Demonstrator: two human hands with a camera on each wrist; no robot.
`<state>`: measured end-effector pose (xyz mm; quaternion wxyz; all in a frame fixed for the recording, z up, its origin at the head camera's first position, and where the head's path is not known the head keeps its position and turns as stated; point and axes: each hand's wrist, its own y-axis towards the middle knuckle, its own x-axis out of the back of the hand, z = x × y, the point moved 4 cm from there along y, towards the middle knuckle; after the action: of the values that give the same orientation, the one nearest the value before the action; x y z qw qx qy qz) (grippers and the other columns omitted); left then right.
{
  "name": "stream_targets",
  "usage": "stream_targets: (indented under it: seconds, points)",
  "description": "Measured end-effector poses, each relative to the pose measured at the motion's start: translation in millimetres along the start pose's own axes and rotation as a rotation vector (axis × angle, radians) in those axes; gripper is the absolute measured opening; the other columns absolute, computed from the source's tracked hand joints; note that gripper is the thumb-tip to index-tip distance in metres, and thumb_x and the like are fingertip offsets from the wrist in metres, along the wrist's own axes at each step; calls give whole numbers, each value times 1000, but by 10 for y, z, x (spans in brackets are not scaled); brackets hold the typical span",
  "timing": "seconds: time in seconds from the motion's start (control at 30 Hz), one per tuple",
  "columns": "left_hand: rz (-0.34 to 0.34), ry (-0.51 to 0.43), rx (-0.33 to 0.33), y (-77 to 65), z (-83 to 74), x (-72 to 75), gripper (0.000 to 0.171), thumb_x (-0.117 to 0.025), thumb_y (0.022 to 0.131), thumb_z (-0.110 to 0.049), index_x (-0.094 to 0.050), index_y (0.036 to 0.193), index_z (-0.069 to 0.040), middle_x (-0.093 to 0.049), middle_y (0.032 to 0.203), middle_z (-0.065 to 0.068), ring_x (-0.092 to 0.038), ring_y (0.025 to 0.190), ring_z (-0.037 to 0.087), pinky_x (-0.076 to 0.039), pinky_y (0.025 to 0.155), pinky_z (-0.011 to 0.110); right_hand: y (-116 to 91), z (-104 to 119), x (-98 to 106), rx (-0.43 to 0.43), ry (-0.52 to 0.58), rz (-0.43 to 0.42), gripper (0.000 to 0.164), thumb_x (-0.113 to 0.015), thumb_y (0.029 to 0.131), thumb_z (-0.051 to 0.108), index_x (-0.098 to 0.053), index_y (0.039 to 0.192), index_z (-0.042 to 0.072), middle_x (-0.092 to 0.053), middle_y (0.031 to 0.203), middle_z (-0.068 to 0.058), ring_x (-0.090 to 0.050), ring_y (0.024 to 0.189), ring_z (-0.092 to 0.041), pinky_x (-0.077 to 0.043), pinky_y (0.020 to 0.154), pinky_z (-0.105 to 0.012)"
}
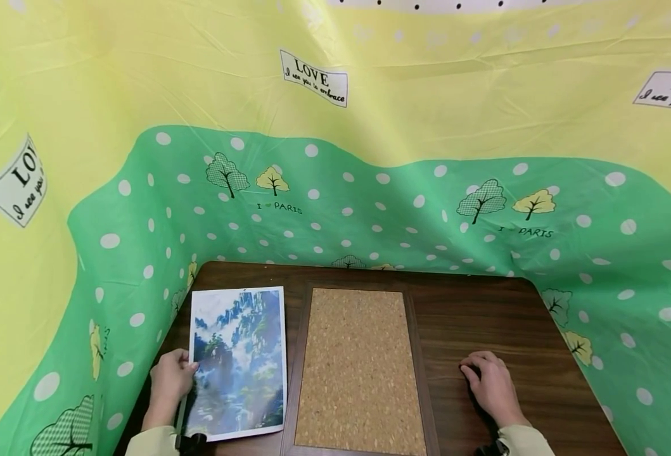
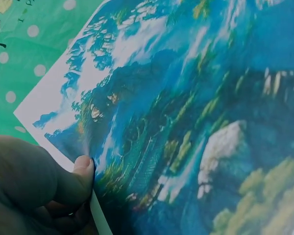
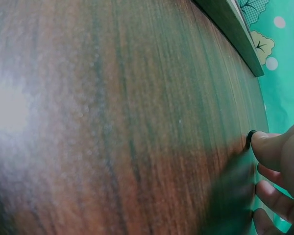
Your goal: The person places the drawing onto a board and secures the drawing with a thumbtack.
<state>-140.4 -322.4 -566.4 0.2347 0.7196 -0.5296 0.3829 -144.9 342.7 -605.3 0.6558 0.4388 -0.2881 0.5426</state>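
A landscape print (image 1: 238, 361) on white-bordered paper, with blue cliffs, mist and greenery, is at the left of the dark wooden table. My left hand (image 1: 170, 383) pinches its left edge; in the left wrist view the thumb (image 2: 82, 169) lies on the printed face and the other fingers are partly hidden behind. To the print's right lies a cork board (image 1: 360, 367) in a brown wooden frame. Right of the board, my right hand (image 1: 492, 386) rests at the tabletop with loosely curled fingers and holds nothing visible. A small dark thing touches its thumb tip (image 3: 264, 144), too unclear to name.
Green and yellow patterned cloth (image 1: 381, 209) encloses the table at the back and both sides. Bare wood of the tabletop (image 1: 472, 310) shows right of the cork board. Black straps (image 1: 492, 448) sit at the wrists.
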Motion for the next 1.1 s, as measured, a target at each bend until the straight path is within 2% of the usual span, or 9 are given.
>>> stream_targets:
  seconds: [0.27, 0.67, 0.9, 1.1]
  points:
    - [46, -66, 29, -31, -179, -53, 13, -71, 98, -3, -65, 100, 8, -67, 79, 15, -59, 67, 25, -46, 58, 39, 6, -2, -3, 0, -10, 6, 9, -84, 88, 10, -79, 92, 5, -70, 108, -18, -64, 102, -46, -48, 87, -64]
    - [118, -141, 19, -50, -486, -63, 17, -69, 99, -1, -67, 109, 12, -70, 83, 15, -62, 69, 23, -52, 61, 40, -18, -5, -3, -6, -7, -14, 7, -84, 87, 7, -79, 90, 5, -69, 108, -18, -64, 104, -45, -48, 88, -63]
    - [152, -174, 18, -92, -639, -227, 15, -70, 99, -2, -68, 105, 11, -67, 78, 12, -60, 66, 21, -51, 59, 38, -9, 8, 4, -12, -5, 1, 9, -83, 90, 12, -78, 90, 4, -69, 109, -17, -63, 103, -45, -48, 87, -63]
    - [182, -213, 11, -130, -801, -440, 13, -70, 99, -2, -68, 103, 10, -67, 80, 12, -62, 68, 21, -52, 60, 37, -24, 21, 12, -4, -4, -28, 6, -85, 86, 5, -79, 89, 7, -70, 108, -18, -64, 102, -44, -49, 86, -62]
